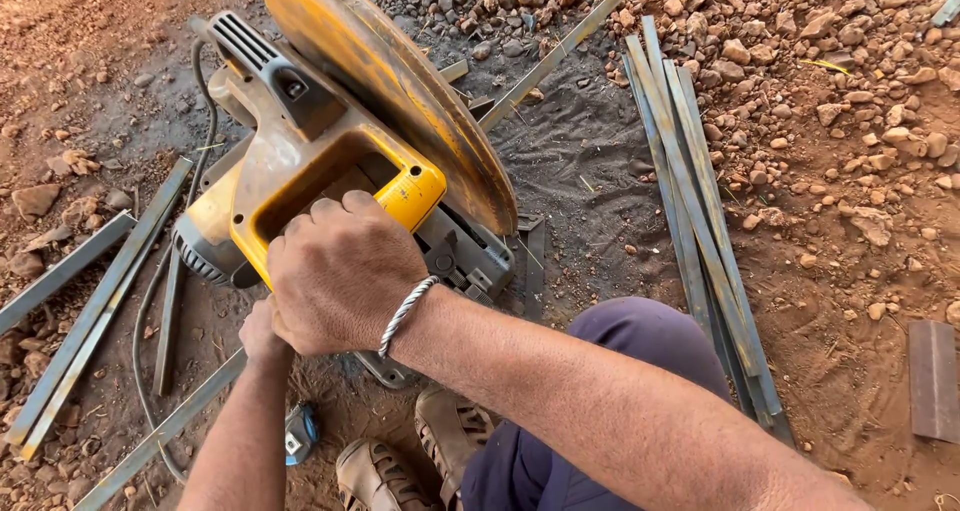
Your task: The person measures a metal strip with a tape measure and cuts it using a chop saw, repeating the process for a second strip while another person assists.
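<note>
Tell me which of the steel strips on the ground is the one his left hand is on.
The long strip running diagonally under the yellow chop saw, from bottom left; the left hand rests on it. The bundle on the right and the strips at far left lie untouched.

At your two o'clock, dark sand (590, 186) lies open between the chop saw (340, 141) and the steel strips (700, 221); more strips (90, 311) block nine o'clock.
</note>
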